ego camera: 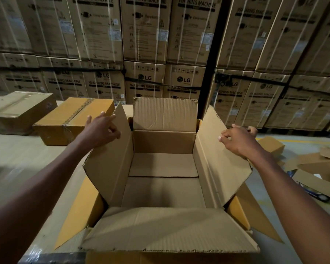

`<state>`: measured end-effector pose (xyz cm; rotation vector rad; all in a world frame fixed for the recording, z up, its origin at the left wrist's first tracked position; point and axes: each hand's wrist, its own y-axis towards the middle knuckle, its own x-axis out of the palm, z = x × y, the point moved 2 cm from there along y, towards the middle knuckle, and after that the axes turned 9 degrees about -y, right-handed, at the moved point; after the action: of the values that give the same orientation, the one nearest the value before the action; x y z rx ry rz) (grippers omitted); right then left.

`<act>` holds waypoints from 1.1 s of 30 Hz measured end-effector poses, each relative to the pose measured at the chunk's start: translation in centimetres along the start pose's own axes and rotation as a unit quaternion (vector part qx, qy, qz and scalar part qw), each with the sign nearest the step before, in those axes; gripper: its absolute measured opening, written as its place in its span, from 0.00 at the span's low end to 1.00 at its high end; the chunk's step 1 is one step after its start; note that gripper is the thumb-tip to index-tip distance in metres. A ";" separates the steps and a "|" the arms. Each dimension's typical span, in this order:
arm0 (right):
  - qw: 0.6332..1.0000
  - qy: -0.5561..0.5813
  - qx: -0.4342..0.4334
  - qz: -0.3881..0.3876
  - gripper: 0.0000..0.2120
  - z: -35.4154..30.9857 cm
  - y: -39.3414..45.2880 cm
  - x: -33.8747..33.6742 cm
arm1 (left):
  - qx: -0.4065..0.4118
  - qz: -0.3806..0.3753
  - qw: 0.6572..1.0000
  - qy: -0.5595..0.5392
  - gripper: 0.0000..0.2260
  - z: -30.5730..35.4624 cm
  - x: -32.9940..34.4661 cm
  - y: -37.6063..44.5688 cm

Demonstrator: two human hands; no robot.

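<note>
The empty box (163,189) looks light, its cardboard stiff but easily creased, so your left hand (101,130) grips the left flap (111,168) and your right hand (238,140) the right flap (217,168), at their outer edges.

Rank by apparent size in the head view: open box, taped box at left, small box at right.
1. Open box, though it is nearest the camera.
2. Taped box.
3. Small box, partly hidden and farther away.
</note>
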<state>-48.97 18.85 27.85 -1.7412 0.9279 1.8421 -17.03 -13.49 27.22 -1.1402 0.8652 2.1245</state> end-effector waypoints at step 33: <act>0.874 0.461 -0.024 0.151 0.12 -12.5 -26.5 -3.0 | -0.026 0.194 0.948 -0.252 0.12 5.2 -1.9 -28.4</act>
<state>-21.02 28.19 26.51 -2.6869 1.5647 1.1023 2.03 7.92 23.45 -0.4198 0.8347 2.6018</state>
